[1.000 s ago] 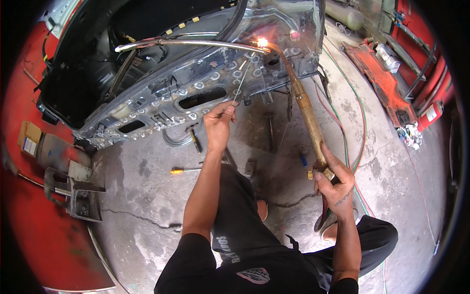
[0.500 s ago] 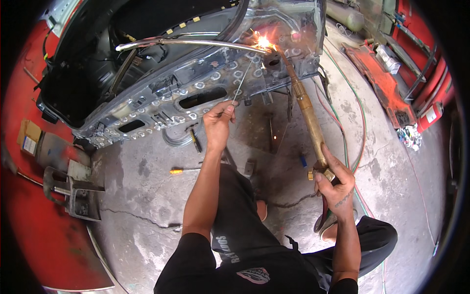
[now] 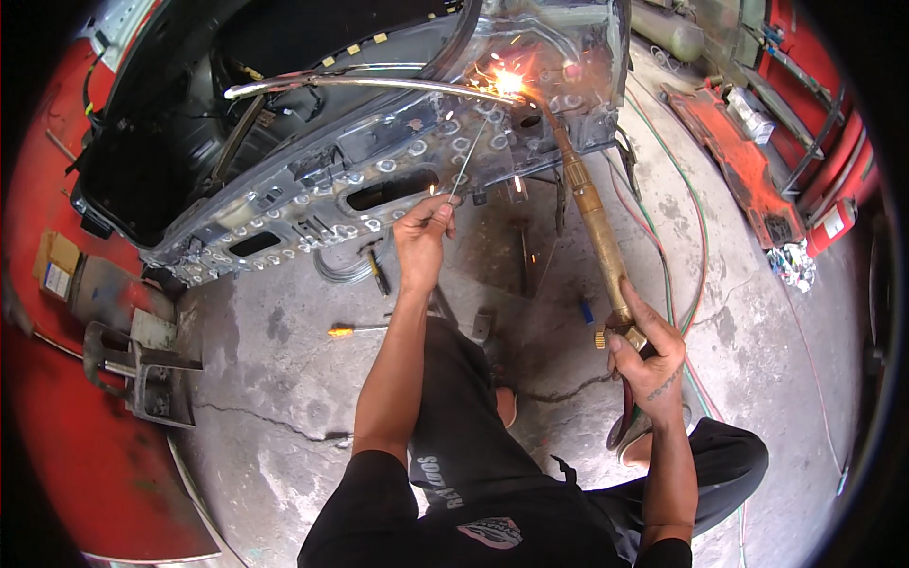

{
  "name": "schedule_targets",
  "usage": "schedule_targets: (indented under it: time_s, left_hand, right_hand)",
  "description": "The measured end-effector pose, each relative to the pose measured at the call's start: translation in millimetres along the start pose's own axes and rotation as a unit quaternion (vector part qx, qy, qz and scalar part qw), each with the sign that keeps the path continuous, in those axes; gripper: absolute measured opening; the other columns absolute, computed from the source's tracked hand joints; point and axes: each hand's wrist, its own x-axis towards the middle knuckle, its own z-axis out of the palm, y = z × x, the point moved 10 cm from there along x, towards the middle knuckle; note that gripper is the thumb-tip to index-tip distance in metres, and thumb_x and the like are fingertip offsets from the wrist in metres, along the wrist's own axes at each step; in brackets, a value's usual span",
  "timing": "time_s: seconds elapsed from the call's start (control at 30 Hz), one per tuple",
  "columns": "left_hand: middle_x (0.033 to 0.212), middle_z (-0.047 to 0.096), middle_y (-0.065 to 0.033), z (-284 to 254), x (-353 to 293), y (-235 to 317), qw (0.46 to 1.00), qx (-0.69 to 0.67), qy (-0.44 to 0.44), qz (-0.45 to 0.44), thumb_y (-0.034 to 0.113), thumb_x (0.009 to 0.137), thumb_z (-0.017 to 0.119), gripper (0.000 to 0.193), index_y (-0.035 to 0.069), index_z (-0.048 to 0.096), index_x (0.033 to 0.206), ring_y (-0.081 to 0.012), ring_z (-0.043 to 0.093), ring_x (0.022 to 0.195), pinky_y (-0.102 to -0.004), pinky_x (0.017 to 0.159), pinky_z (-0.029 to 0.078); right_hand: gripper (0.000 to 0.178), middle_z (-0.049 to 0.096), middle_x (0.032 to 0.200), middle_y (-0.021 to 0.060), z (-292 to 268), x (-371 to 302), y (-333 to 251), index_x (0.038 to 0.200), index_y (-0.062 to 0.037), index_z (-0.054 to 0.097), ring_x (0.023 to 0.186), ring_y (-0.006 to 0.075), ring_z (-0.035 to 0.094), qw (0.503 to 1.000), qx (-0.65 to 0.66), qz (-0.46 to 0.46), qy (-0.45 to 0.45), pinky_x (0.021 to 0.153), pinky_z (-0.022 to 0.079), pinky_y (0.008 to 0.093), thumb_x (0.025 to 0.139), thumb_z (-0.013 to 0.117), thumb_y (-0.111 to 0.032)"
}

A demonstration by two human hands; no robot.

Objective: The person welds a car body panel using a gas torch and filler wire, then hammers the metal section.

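Hands: left hand [image 3: 423, 235] pinches thin metal rod [image 3: 468, 160], tip up-right, apart from flame [image 3: 509, 83]; right hand [image 3: 655, 358] grips brass torch [image 3: 599, 227], axis up-left, flame at car-body panel [image 3: 402, 156]; left hand nearer.

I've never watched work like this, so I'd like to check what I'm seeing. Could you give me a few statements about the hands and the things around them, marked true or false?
1. The right hand holds a brass-coloured torch. True.
2. The left hand is empty. False: the left hand holds a thin rod.
3. Bright sparks show by the torch's tip. True.
4. The yellow-handled tool is in the right hand. False: the yellow-handled tool lies on the floor.
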Motion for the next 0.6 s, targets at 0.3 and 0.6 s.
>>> schedule_targets:
  time_s: [0.3, 0.6]
  left_hand:
    - [0.072, 0.061, -0.0019, 0.7, 0.2, 0.8, 1.0, -0.009, -0.004, 0.002, 0.002, 0.1, 0.063, 0.015, -0.003, 0.076, 0.107, -0.0096, 0.053, 0.066, -0.0248, 0.063, 0.043]
    - [0.072, 0.061, -0.0019, 2.9, 2.6, 2.5, 1.0, -0.006, -0.006, 0.005, 0.002, 0.1, 0.063, 0.015, -0.004, 0.076, 0.107, -0.0095, 0.052, 0.065, -0.0249, 0.062, 0.042]
  right_hand:
    - [0.066, 0.07, 0.1, 0.012, 0.7, -0.8, 3.4, 0.144, -0.0026, 0.06, 0.089, 0.0174, 0.066, 1.0, 0.009, 0.016, -0.003, 0.084, 0.052, 0.0304, 0.08, 0.071, 0.001]
    - [0.066, 0.07, 0.099, 0.0115, 0.6, -1.7, 7.2, 0.144, -0.0027, 0.06, 0.087, 0.0172, 0.066, 0.999, 0.019, 0.026, -0.001, 0.082, 0.052, 0.0306, 0.08, 0.071, 0.001]
